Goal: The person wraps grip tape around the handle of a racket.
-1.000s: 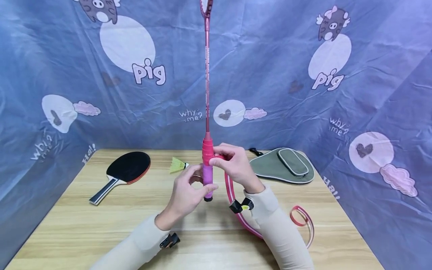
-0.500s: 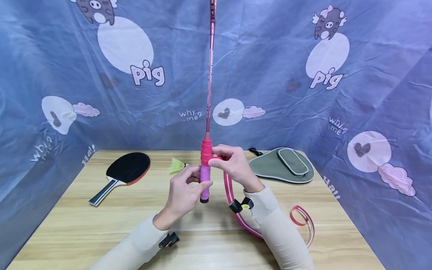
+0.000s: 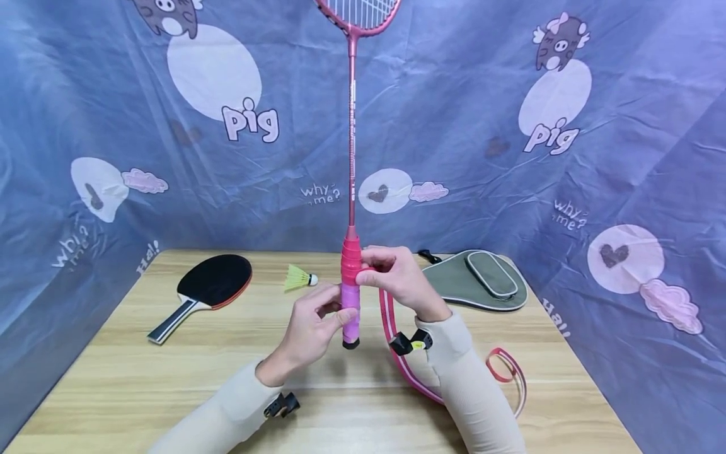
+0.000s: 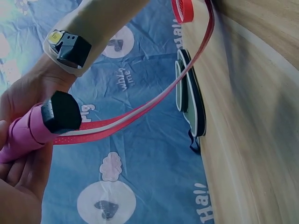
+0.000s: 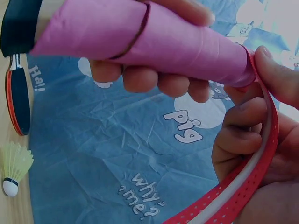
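A badminton racket (image 3: pixel 352 145) stands upright above the table, its strings partly cut off by the top of the head view. My left hand (image 3: pixel 312 325) grips the lower, purple part of its handle (image 5: pixel 187 44) between thumb and fingers. Red grip tape (image 3: pixel 351 255) is wound round the upper handle. With thumb and fingers my right hand (image 3: pixel 397 277) pinches the loose tape where it meets the handle. From there the tape's free length (image 4: pixel 140 112), red with a white stripe, hangs down in a curve to the table. The handle's black end cap (image 4: pixel 60 112) points downward.
A black table tennis bat (image 3: pixel 215 281) lies on the left of the wooden table (image 3: pixel 170 391). Behind my left hand is a yellow shuttlecock (image 3: pixel 299 278). A green bat case (image 3: pixel 482 280) lies at the back right; the tape's curled end (image 3: pixel 501 366) rests at the right.
The racket has turned about its shaft, so its head now shows its strings instead of its edge. Both hands keep their hold and have shifted only slightly.
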`<state>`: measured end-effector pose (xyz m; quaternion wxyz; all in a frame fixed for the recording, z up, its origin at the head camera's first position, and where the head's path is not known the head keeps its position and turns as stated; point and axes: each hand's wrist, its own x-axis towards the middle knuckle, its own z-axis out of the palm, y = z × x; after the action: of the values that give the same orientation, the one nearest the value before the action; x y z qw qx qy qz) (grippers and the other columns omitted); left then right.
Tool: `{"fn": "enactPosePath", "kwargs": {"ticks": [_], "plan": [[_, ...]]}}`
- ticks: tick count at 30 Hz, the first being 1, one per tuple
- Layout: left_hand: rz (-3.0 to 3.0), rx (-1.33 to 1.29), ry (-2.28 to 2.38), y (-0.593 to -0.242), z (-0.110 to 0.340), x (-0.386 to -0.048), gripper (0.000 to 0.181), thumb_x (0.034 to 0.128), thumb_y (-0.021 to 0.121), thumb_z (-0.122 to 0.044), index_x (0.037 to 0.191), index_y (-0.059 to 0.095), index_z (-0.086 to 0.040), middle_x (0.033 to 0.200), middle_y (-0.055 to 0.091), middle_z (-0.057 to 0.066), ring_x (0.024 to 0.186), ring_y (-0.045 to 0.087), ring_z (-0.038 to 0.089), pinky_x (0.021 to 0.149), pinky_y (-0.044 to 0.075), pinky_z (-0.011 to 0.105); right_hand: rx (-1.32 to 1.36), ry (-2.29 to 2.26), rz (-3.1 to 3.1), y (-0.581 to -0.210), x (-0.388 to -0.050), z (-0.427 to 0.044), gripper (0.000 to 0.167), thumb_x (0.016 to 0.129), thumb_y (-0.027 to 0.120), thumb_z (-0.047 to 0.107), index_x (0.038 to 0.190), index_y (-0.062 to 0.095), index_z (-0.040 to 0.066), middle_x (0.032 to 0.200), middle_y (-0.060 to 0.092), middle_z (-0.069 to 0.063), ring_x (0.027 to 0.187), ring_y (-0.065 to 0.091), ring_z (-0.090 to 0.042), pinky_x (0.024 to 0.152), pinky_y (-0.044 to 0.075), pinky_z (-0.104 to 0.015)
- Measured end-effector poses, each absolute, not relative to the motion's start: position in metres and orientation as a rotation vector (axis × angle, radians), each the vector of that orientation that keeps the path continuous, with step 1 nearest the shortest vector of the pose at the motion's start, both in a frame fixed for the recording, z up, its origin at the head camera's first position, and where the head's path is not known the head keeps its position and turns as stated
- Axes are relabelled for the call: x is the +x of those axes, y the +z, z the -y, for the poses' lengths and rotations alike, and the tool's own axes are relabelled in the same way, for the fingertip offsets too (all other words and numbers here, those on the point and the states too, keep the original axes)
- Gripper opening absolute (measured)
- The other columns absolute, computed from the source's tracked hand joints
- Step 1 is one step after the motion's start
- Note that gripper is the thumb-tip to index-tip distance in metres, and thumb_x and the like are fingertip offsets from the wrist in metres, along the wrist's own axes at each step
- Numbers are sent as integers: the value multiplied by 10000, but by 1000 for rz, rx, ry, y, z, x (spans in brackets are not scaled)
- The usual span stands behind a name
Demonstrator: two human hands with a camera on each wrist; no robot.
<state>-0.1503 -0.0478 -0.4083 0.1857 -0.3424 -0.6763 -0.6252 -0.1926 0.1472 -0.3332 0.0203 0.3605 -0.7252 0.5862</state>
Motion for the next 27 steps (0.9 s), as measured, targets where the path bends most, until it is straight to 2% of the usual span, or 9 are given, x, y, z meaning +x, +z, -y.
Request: {"fn": "enactPosePath", "kwargs": {"ticks": [5,7,10,13,16,27], "plan": [[1905,-1054,-1787,-410,45,-151,180,937,648,51,1115,677,65,1026,655,217,910,657,101,790,610,252,1128,1800,2284,-333,-193,-152,491,872,794,255,1168,687,-122,1092,708,-218,850,662,-48,766,572,-186],[1913,-1058,-1810,-410,45,-151,183,944,635,53,1122,673,66,1033,657,219,917,658,96,800,605,246,1128,1794,2300,-333,-194,-153,533,867,792,314,1171,691,-112,1112,697,-250,851,661,-39,770,571,-182],[1923,-1073,-1850,-410,44,-151,181,956,612,56,1129,666,69,1036,660,230,928,659,68,816,602,241,1143,1810,2293,-334,-195,-154,586,843,793,377,1151,697,-112,1074,709,-167,841,652,-44,767,566,-182],[1927,-1099,-1880,-408,44,-151,182,966,596,54,1135,657,79,1033,661,244,939,663,53,832,603,242,1169,1821,2269,-335,-196,-156,592,837,795,380,1130,695,-124,1032,710,-15,829,642,-51,758,563,-184],[1926,-1127,-1905,-406,45,-151,187,968,589,57,1141,647,96,1037,665,261,951,672,50,839,607,250,1189,1823,2257,-334,-196,-156,582,840,799,363,1124,691,-133,1011,708,77,820,639,-47,748,561,-184],[1899,-1274,-2116,-396,53,-148,283,1005,572,-25,1219,583,160,1079,624,391,1006,696,62,892,608,285,1225,1937,2189,-331,-188,-156,633,837,808,335,1141,643,-195,1013,729,73,847,681,-66,757,604,-241]]}}
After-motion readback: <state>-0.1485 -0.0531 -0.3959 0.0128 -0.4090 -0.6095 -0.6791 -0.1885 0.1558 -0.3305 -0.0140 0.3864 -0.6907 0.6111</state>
